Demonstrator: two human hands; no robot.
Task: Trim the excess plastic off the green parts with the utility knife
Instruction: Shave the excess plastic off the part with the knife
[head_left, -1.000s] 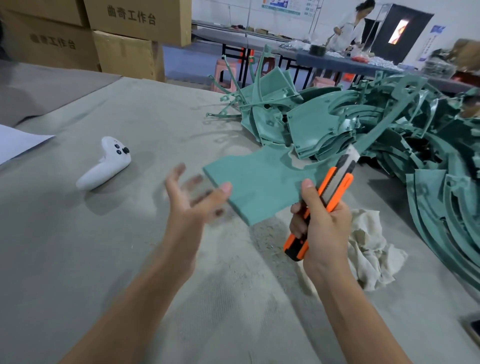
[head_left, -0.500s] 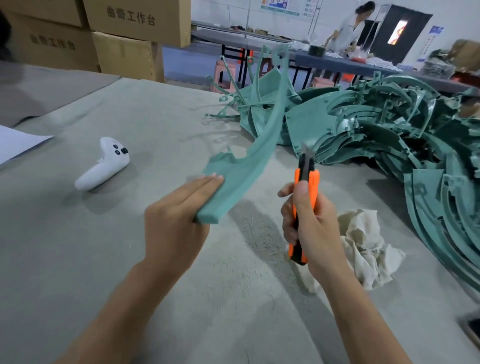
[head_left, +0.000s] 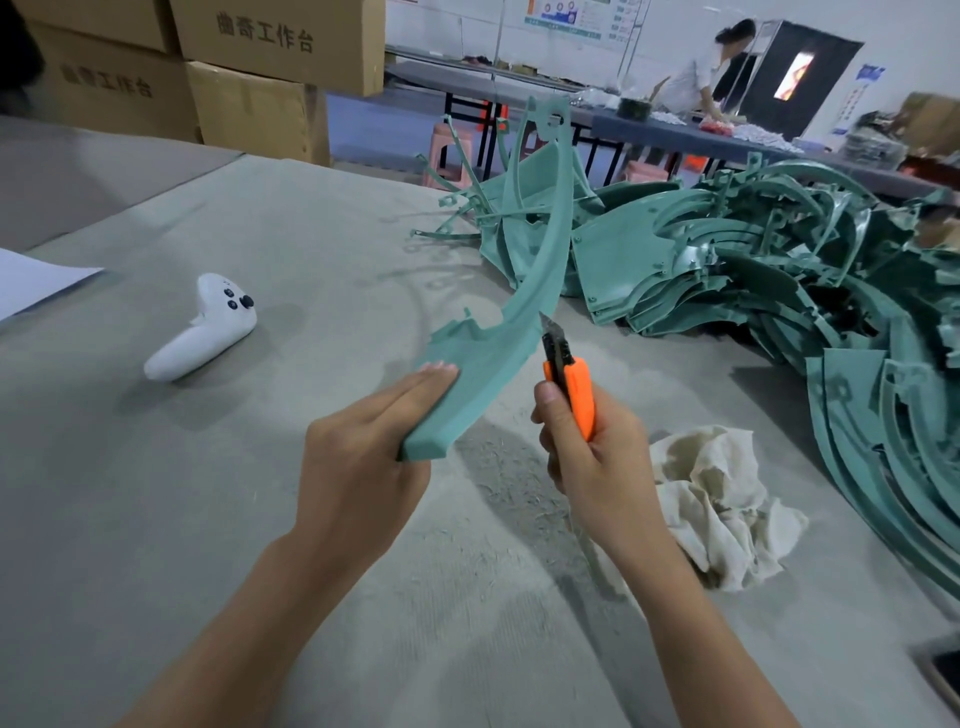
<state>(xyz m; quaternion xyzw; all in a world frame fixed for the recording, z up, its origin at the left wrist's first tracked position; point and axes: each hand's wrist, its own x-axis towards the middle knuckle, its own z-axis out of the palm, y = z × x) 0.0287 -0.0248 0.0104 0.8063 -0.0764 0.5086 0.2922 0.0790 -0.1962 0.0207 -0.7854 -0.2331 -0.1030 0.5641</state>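
Green curved part (head_left: 524, 306) held up over counter (head_left: 156, 493), left hand (head_left: 363, 457) clamping near end so edge faces blade. Right hand (head_left: 592, 457) fisted round orange utility knife (head_left: 569, 379), tip at part's right edge (likely trimming flash). Untrimmed pile (head_left: 779, 280) far right.

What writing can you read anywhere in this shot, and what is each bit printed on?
"曲奇工作台": upper cardboard box, dark print on its front.
"曲奇工作台": the box to its left, same print but blurrier.
Wall chart: coloured graphics, text too small to read.
Blue sign by the dark doorway: too blurred to read.
Utility knife, white controller, green parts: no readable marking.
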